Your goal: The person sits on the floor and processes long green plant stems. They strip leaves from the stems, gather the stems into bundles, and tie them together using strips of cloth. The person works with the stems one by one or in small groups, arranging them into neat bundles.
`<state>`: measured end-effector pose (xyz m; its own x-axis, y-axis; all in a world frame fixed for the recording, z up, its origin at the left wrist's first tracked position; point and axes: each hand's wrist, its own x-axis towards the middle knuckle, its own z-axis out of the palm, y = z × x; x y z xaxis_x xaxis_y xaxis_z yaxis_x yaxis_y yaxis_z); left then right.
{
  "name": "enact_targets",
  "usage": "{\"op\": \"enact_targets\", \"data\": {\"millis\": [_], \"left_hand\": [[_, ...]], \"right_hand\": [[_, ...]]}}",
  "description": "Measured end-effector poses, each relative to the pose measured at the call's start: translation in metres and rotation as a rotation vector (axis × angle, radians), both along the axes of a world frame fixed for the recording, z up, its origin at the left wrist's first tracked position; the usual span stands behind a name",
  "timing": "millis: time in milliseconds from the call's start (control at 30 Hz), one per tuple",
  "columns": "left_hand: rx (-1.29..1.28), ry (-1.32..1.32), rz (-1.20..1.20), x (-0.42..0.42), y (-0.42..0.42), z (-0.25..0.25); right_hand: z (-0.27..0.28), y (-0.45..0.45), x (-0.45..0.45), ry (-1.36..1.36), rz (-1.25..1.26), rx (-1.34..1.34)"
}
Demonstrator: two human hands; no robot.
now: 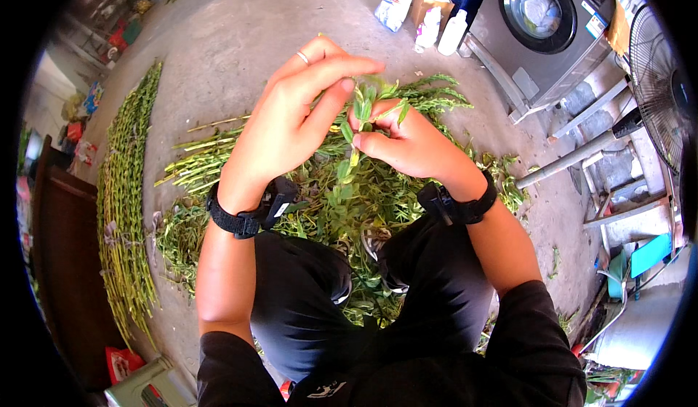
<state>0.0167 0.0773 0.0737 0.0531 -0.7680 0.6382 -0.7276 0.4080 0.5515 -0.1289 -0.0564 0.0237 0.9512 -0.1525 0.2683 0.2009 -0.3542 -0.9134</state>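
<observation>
My right hand [411,142] grips a green leafy plant stalk [362,112] with seed pods between thumb and fingers, in front of my knees. Beside it, slightly higher, my left hand [305,96] is raised with its fingers bent over the stalk's top; whether the fingertips touch it cannot be told. Beneath both hands lies a heap of loose leaves and stems [338,205], which spreads between my feet. Cut stalks [204,156] lie on the heap, their bare ends towards the left. A long row of podded stalks [125,200] lies on the floor at the left.
A washing machine [537,36] stands at the upper right, with a white bottle [452,32] and a cardboard box [431,4] beside it. A fan [657,80] and a metal frame [627,219] are at the right. Dark brown furniture [68,254] stands at the left edge.
</observation>
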Motion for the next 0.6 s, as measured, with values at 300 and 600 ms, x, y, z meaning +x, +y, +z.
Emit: {"op": "enact_targets", "data": {"millis": [300,600], "left_hand": [[-0.169,-0.353,0.147,0.006,0.000,-0.005],[-0.221,-0.237,0.324,-0.002,-0.003,-0.010]], "right_hand": [[-0.002,-0.005,0.000,0.004,-0.004,-0.012],[0.007,-0.001,-0.001,0.004,-0.109,-0.040]]}}
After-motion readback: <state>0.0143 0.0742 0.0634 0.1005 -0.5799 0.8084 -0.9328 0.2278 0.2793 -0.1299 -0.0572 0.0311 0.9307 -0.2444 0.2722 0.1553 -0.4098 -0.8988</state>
